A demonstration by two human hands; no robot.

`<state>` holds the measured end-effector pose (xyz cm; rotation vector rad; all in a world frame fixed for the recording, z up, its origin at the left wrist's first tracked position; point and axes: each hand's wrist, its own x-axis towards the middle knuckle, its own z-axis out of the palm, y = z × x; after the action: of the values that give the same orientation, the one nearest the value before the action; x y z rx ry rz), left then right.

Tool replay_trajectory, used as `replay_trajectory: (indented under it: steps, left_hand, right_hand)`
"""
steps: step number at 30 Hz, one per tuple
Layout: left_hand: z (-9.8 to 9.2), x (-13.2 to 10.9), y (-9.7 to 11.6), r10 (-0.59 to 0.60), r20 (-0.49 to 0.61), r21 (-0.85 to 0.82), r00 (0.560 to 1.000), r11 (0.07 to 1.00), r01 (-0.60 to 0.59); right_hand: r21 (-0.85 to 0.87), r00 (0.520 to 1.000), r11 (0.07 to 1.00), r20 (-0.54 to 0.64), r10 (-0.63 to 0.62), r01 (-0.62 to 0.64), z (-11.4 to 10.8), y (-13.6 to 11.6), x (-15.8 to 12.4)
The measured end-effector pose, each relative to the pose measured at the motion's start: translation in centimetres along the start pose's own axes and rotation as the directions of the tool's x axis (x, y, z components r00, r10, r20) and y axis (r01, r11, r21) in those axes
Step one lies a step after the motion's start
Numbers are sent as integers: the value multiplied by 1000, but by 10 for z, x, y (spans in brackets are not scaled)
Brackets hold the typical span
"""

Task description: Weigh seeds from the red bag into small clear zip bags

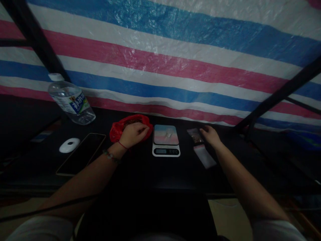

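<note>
My left hand (134,134) is over the open red plastic bag (115,131), its fingertips pinched together near the bag's right rim. Whatever is between them is too small to make out. Small brown pieces fill part of the bag. Just right of it sits a white kitchen scale (166,150) with a lit display; a pale, shiny little item (168,135) shows on its plate. My right hand (210,135) rests beside a small clear bag (195,136) of brown bits, thumb at its edge and fingers loosely bent, slightly apart. Below that bag lies a flat, pale zip bag (205,156).
A large clear bottle (72,100) stands at the back left. A phone (81,154) and a white oval case (69,145) lie left of my left forearm. Striped plastic sheeting (160,63) hangs behind the black table (160,175), and dark metal bars (276,95) slant at both sides.
</note>
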<state>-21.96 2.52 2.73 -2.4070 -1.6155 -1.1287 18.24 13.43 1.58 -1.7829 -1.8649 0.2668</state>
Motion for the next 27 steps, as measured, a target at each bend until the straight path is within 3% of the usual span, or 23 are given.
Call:
replay_trajectory:
  steps: [3, 7, 10, 13, 19, 23, 27]
  left_hand:
    - [-1, 0, -6, -33, -3, 38, 999, 999, 33]
    - [-1, 1, -8, -47, 20, 39, 999, 998, 46]
    - [1, 2, -6, -42, 24, 52, 999, 998, 41]
    - [3, 1, -4, -30, 30, 66, 999, 997, 28]
    - [5, -1, -3, -12, 8, 44, 1000, 999, 12]
    - [4, -2, 0, 0, 13, 23, 1000, 1000, -1]
    - [6, -3, 5, 39, 10, -6, 999, 999, -39]
  right_hand:
    - [-271, 996, 963, 85, 19, 5, -14, 11, -18]
    - [-389, 949, 908, 314, -29, 156, -25, 0, -68]
    - [-435, 925, 858, 365, -109, 273, -19, -12, -105]
    - [-470, 927, 830, 349, -138, 301, -11, -21, -126]
    - [-477, 916, 817, 374, -145, 324, -20, -29, -126]
    - [-556, 949, 775, 260, -181, 300, -39, -40, -116]
    - [-469, 957, 841, 229, -177, 268, -45, -45, -107]
